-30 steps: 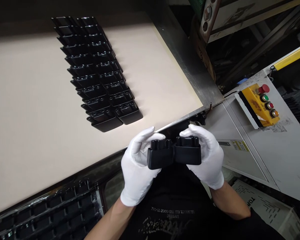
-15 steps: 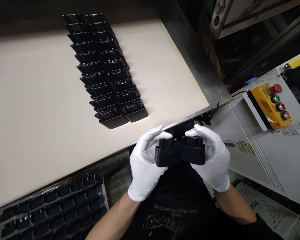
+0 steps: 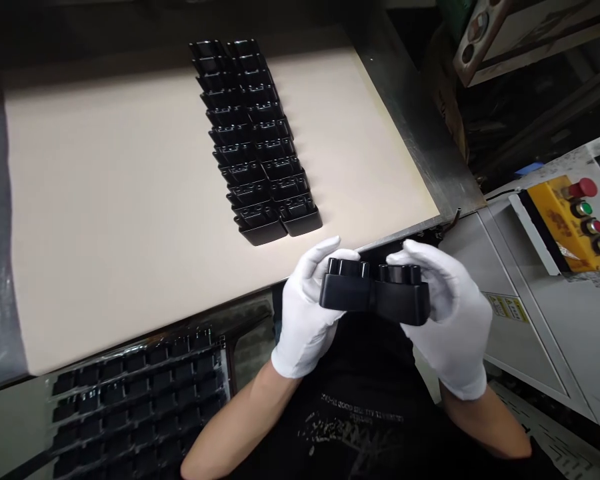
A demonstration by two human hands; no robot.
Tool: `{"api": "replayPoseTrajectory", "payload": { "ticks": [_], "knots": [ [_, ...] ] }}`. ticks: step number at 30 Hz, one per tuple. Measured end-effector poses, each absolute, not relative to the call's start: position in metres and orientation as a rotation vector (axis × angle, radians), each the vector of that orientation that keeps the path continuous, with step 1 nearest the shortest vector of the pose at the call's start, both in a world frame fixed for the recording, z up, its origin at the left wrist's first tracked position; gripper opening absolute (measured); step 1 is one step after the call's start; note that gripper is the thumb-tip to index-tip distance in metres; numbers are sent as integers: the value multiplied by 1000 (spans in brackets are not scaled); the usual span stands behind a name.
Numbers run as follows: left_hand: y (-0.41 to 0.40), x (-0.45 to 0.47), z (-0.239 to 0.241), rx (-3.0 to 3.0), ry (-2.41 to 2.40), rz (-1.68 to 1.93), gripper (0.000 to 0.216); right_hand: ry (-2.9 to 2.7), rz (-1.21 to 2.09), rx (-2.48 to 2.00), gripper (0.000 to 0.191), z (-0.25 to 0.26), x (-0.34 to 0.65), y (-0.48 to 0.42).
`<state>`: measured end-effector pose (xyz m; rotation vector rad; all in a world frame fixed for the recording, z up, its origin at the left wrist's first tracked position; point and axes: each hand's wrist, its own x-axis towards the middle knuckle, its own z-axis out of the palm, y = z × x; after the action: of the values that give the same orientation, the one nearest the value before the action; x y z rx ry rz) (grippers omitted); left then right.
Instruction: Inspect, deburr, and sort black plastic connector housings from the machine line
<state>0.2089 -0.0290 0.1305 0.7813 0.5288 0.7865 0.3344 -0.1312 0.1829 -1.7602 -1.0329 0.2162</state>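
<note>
Black compartment tray [image 3: 135, 403] set at lower left. Double row of black plastic parts [image 3: 255, 140] laid out on cream board [image 3: 120, 213]. Two matching parts [image 3: 375, 290] clasped side by side, above chest, by white-gloved left hand [image 3: 305, 320] and gloved right hand [image 3: 453, 327], hands close together. Yellow button box [image 3: 565, 223] mounted at far right.
</note>
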Motion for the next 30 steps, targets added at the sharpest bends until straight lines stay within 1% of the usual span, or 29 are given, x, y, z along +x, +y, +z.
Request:
{"api": "replayPoseTrajectory", "payload": {
  "ticks": [6,13,17,20,22,25,30],
  "knots": [
    [-32,211,135,623,486,722,68,-913,333,-1525,65,178,338,-131],
    [-33,215,136,687,475,714,68,-905,287,-1528,59,181,336,-134],
    [-33,215,140,915,485,834,66,-1011,160,-1675,59,188,336,-139],
    [-37,217,144,1266,575,1031,59,-1220,-77,-1892,55,194,333,-138],
    [-41,219,146,1451,625,1119,61,-1361,-193,-1962,53,197,330,-135],
    [-45,219,147,1517,627,1138,65,-1440,-203,-1962,53,199,326,-131],
    [-49,214,143,1562,675,1141,64,-1431,-131,-1945,50,196,324,-132]
  ]
}}
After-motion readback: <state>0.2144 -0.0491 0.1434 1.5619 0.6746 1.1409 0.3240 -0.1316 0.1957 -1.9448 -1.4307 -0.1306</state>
